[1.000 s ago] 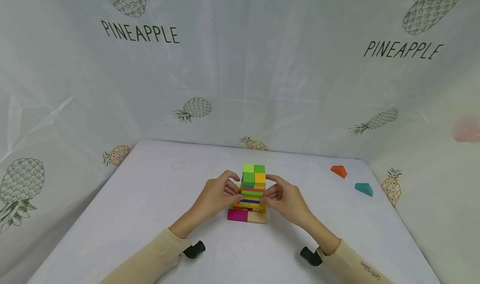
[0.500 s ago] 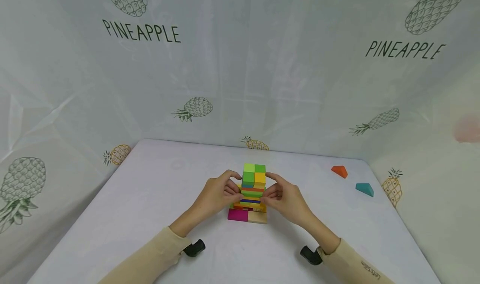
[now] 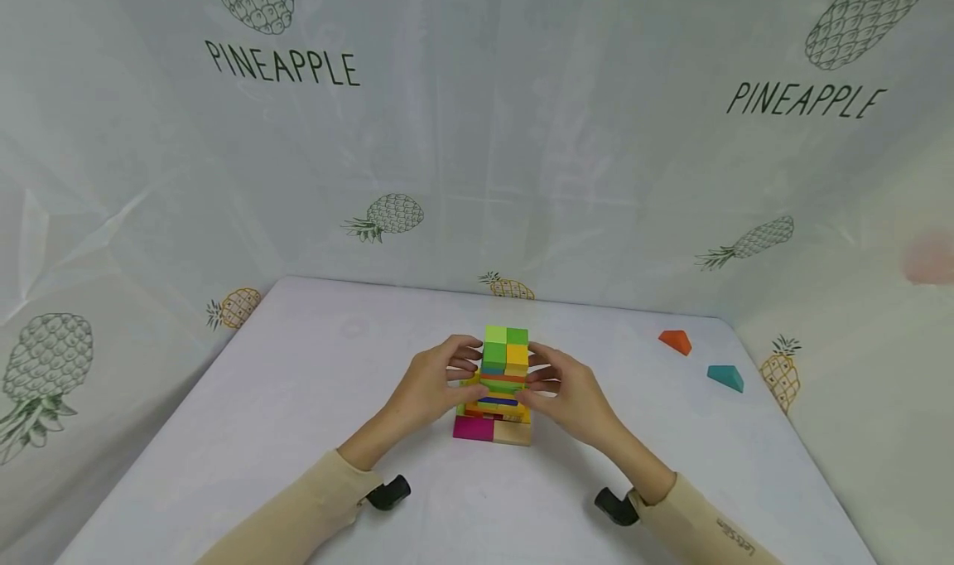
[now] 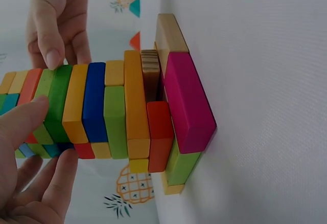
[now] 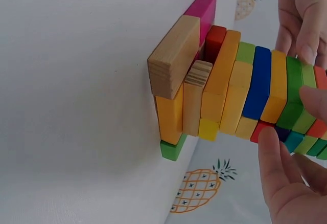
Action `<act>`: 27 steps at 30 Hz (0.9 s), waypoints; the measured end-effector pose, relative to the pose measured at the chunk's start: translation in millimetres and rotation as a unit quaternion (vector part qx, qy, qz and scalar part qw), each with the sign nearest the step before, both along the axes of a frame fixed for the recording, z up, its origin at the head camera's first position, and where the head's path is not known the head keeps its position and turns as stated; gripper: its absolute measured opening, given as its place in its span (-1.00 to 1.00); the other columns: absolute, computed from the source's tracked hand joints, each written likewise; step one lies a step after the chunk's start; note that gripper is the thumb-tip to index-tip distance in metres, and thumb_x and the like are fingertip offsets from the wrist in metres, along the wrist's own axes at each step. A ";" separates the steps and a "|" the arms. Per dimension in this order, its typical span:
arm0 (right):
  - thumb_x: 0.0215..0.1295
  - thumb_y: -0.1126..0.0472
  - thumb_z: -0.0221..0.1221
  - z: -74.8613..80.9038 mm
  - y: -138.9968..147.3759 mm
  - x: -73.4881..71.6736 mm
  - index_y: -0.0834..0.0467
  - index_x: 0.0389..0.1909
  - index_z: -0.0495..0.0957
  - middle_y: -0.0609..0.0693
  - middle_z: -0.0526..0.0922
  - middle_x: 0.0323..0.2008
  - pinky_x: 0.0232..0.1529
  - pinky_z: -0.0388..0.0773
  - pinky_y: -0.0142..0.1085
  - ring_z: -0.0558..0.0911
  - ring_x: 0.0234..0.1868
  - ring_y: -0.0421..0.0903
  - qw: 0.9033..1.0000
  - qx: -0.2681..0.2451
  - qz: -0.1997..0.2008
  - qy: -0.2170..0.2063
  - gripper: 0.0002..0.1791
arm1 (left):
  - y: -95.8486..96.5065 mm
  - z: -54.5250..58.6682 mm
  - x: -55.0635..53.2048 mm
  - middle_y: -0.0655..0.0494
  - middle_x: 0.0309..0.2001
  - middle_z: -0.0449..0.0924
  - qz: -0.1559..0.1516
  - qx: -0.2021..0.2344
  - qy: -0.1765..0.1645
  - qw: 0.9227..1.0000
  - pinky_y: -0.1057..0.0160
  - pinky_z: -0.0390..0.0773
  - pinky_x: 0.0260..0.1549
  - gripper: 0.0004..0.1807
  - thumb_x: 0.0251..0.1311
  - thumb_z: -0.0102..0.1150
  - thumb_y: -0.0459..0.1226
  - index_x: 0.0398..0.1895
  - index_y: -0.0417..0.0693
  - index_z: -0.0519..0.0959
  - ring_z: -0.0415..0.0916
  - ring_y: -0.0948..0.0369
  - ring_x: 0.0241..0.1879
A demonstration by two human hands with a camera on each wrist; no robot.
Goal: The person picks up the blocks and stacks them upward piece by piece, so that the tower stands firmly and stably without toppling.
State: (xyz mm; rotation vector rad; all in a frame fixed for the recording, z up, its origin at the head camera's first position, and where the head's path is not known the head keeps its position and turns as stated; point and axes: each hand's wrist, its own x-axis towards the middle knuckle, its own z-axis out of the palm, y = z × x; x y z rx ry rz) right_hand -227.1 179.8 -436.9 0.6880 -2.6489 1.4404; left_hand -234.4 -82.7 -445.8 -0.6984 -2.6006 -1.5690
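Note:
A tower of colored wooden blocks (image 3: 495, 355) stands on the table between both hands. Its wider base shows a magenta block (image 4: 189, 106) beside a plain wood block (image 5: 173, 55). The left hand (image 3: 428, 385) holds the tower's left side, its thumb on the front near a green block (image 4: 57, 98) and its other fingers along the side. From the right, the right hand (image 3: 572, 393) holds the tower likewise, thumb at the front and fingers along the side (image 5: 273, 168). The tower's back is hidden.
At the table's far right lie an orange block (image 3: 675, 341) and a teal block (image 3: 725, 377), apart from each other. A pineapple-print curtain (image 3: 462, 134) hangs behind the white table (image 3: 298, 399). Black wrist devices (image 3: 390, 493) sit under both sleeves.
The left fingers have spread and straightened along the tower's side, and the left thumb has shifted slightly right across the front. The right fingers have spread a little. The tower stays in place.

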 end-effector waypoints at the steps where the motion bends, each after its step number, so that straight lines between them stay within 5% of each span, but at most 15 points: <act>1: 0.22 0.33 0.53 0.0 -0.3 0.2 0.31 0.47 0.41 0.16 0.68 0.11 0.04 0.77 -0.14 0.77 -0.04 0.03 1.000 -0.001 0.001 0.001 -0.19 | 0.5 0.6 0.0 0.03 0.19 0.67 0.000 -0.002 -0.001 1.000 0.06 0.72 0.11 -0.26 0.19 0.59 -0.21 0.42 0.00 0.45 0.70 0.13 0.09; 27: 0.20 0.33 0.54 3.6 -3.4 4.0 0.31 0.41 0.48 0.12 0.72 0.06 0.01 0.76 -0.21 0.78 -0.04 0.03 0.999 0.015 -0.028 0.035 -0.24 | 1.8 3.5 0.0 0.05 0.14 0.72 0.008 -0.003 0.001 1.000 0.03 0.73 0.08 -0.26 0.21 0.57 -0.23 0.44 0.04 0.45 0.72 0.14 0.06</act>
